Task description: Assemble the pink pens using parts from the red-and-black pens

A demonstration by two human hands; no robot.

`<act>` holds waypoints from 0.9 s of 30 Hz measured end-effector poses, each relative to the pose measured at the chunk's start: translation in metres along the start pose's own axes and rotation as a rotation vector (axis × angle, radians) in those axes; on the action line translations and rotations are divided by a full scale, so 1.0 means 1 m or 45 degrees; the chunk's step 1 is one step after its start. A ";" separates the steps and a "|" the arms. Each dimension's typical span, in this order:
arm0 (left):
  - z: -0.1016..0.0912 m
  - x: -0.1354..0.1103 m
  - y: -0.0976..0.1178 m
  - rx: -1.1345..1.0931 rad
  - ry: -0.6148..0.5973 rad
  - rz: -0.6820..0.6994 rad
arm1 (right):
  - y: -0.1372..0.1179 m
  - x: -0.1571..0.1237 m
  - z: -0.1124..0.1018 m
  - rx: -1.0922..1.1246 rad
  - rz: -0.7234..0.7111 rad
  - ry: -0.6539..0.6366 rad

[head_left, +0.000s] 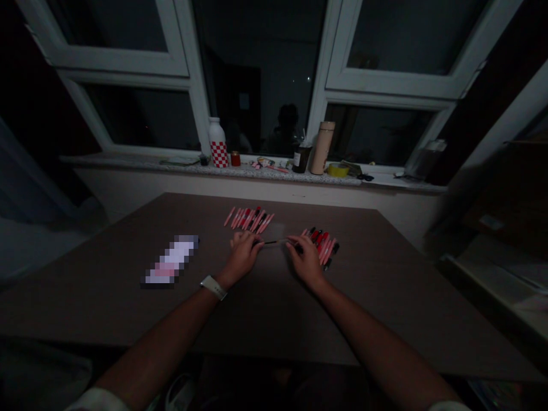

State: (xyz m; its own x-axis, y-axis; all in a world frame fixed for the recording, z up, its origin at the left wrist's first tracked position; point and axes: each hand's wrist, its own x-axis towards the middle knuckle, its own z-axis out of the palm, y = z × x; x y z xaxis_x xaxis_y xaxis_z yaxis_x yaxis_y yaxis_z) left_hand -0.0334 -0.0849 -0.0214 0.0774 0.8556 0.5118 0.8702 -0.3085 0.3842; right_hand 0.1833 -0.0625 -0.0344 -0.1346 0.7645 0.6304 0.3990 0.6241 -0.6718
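Observation:
A thin pen (270, 242), dark along its left part and paler toward the right, spans the gap between my two hands just above the table. My left hand (245, 252), with a pale band on its wrist, pinches the left end. The right end is between the fingers of my right hand (305, 260). Beyond my left hand lies a row of pink, red and dark pens (250, 218). Another group of pink, red and black pens (324, 245) lies beside my right hand, partly hidden by it. A faint translucent patch (278, 230) shows behind the held pen.
A phone (171, 260) with a blurred screen lies on the brown table (372, 297) at left. Along the windowsill stand a checkered white bottle (218, 145), a small red jar (235, 158), a dark cup (301, 158), a beige flask (322, 148) and yellow tape (338, 169).

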 end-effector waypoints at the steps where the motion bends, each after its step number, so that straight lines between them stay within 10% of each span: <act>1: 0.000 0.000 0.000 0.016 -0.008 0.007 | 0.000 0.000 0.000 -0.003 0.002 -0.001; 18: -0.006 -0.002 0.005 0.230 -0.142 0.319 | -0.002 -0.008 0.001 -0.411 -0.142 -0.380; 27: -0.002 -0.002 0.002 -0.033 0.088 0.101 | 0.005 -0.007 0.005 -0.292 -0.006 -0.283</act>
State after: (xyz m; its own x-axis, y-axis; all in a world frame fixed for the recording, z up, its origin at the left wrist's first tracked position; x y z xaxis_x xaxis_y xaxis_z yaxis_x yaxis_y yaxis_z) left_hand -0.0332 -0.0880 -0.0198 0.1108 0.7979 0.5925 0.8497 -0.3853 0.3600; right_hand 0.1817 -0.0639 -0.0448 -0.3222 0.7938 0.5158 0.5886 0.5947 -0.5476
